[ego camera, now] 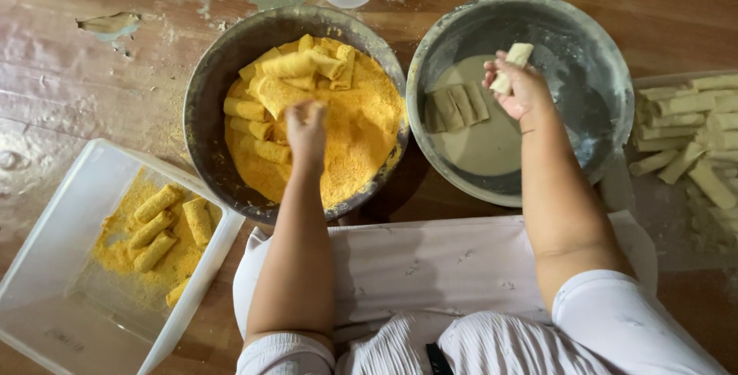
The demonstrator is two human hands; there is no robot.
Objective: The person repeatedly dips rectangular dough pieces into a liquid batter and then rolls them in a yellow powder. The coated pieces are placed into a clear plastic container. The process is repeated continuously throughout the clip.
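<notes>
Yellow crumbs (361, 137) beneath left hand (306, 131)

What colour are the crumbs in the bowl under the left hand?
Bright orange-yellow crumbs fill the dark metal bowl, seen best in the head view.

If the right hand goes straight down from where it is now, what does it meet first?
Probably the pale batter in the grey bowl, beside three soaking rolls. The right hand holds a plain roll above it; height is unclear.
</notes>
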